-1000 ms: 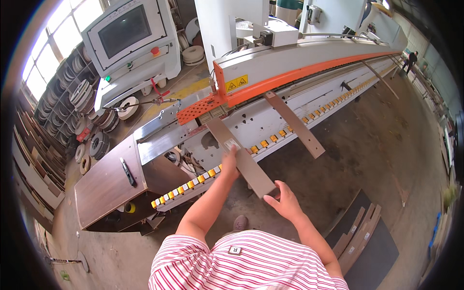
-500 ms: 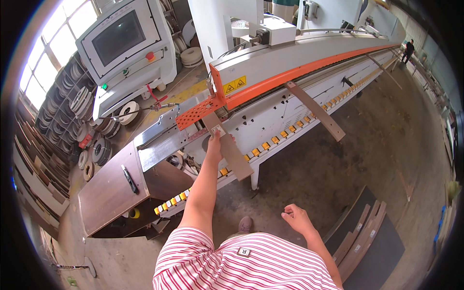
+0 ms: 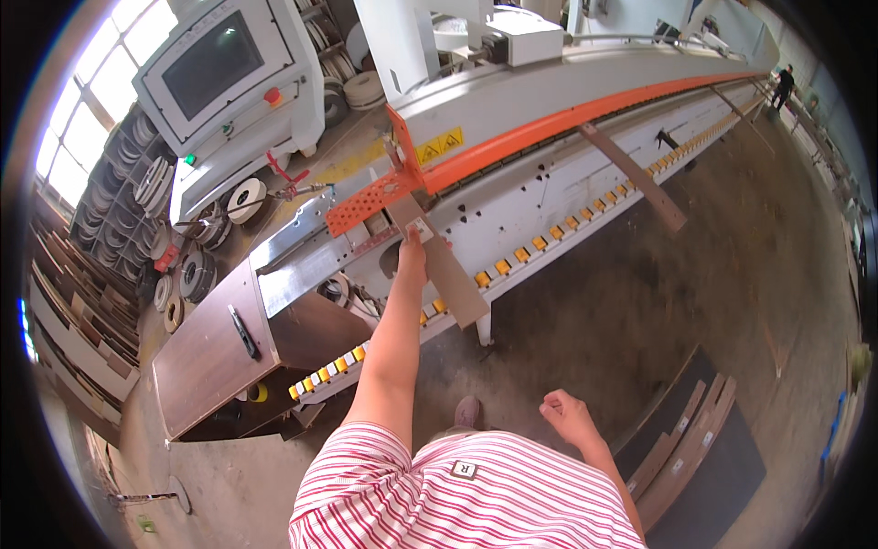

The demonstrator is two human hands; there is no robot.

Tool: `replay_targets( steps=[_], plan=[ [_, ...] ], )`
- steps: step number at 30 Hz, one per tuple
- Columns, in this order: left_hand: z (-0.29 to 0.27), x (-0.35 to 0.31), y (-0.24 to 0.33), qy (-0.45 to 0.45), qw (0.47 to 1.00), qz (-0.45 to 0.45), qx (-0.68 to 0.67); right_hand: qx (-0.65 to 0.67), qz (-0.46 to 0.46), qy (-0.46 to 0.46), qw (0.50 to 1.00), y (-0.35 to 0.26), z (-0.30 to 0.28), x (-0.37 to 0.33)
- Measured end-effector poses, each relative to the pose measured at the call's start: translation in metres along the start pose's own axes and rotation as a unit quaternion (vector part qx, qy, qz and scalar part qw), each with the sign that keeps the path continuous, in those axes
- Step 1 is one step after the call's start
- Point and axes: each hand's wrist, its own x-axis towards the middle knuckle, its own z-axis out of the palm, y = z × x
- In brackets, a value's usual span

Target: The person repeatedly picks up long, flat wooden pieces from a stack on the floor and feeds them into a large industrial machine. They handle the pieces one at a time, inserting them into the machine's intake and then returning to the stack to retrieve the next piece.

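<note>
My left hand (image 3: 414,254) is stretched forward, its fingers closed on a narrow brown board (image 3: 457,291) with a small white label. The board's far end lies at the orange perforated guard (image 3: 364,209) of a long edge-banding machine (image 3: 512,102). Its near end sticks out over the row of yellow rollers (image 3: 503,266). Low on the right, my right hand (image 3: 569,417) hangs above the floor with its fingers curled in and nothing visible in it. A second brown board (image 3: 636,176) juts from the machine farther along.
Several brown strips (image 3: 679,448) lie on a dark panel at the lower right. A black utility knife (image 3: 243,333) rests on a brown cabinet (image 3: 206,352) at left. Behind stands a control console (image 3: 215,69) near rolls of edging (image 3: 245,199). A person (image 3: 783,87) is far off.
The second board has moved away along the machine, to the right. My left hand keeps its hold on the near board. My right hand stays low, fingers curled. The view has shifted slightly.
</note>
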Motion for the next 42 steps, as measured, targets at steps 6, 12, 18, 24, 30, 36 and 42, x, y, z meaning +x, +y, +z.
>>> replay_targets(
  steps=[6,12,18,24,30,36,42],
  plan=[
    [0.003,0.001,0.007,0.023,0.999,-0.036,0.002,0.018,0.028,0.001,0.999,0.013,-0.007,-0.011],
    [0.018,0.009,0.006,0.005,1.000,-0.025,0.011,0.028,0.071,0.005,0.997,0.037,-0.004,-0.033],
    [0.072,0.054,-0.026,-0.009,0.999,-0.045,0.016,0.039,0.151,0.055,0.986,0.066,-0.006,-0.072],
    [-0.007,0.172,-0.012,-0.284,0.955,-0.083,0.008,0.024,0.175,0.105,0.979,0.156,0.020,-0.132],
    [0.106,0.088,-0.070,0.016,0.850,0.227,0.474,0.142,0.329,0.215,0.909,0.266,0.074,-0.209],
    [0.089,-0.168,-0.157,-0.195,0.652,0.409,0.608,0.062,0.529,0.264,0.804,0.419,0.087,-0.234],
    [0.002,-0.274,-0.235,-0.454,0.489,0.016,0.745,0.004,0.574,0.403,0.713,0.541,0.041,-0.246]
  ],
)
